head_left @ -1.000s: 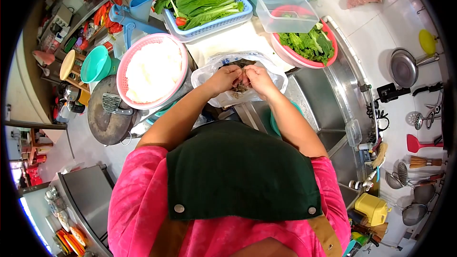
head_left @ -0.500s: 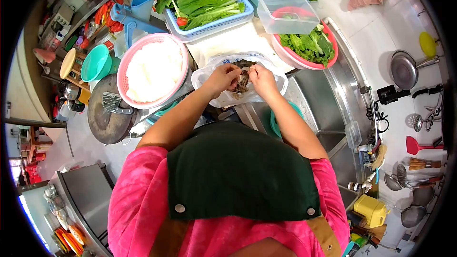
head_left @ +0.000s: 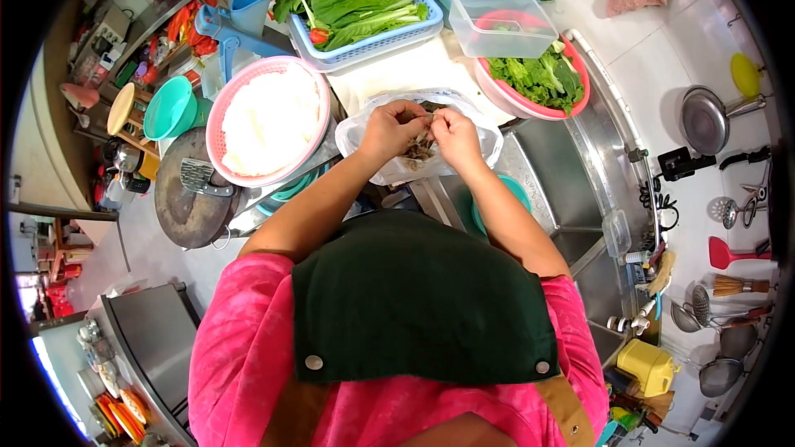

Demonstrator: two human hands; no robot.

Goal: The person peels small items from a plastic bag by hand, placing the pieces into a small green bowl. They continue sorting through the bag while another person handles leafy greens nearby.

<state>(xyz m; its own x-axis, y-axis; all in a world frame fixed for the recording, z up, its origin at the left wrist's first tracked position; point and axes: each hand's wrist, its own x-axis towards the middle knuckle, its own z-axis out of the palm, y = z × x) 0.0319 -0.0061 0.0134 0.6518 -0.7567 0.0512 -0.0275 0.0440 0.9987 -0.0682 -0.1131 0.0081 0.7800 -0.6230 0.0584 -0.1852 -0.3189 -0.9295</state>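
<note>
My left hand and my right hand meet over an open clear plastic bag that lies at the sink's edge. Between the fingers of both hands is a small brownish clump of food; what it is I cannot tell. More dark pieces lie inside the bag under my hands. Both hands pinch the clump from either side, fingertips nearly touching.
A pink colander of white noodles sits left of the bag. Behind are a blue basket of leafy greens, a pink bowl of greens with a clear tub on it. The steel sink is at right; a round chopping block with cleaver at left.
Both hands have shifted slightly upward over the bag and keep working the clump between the fingers; the hands parted a little, then closed in again.
</note>
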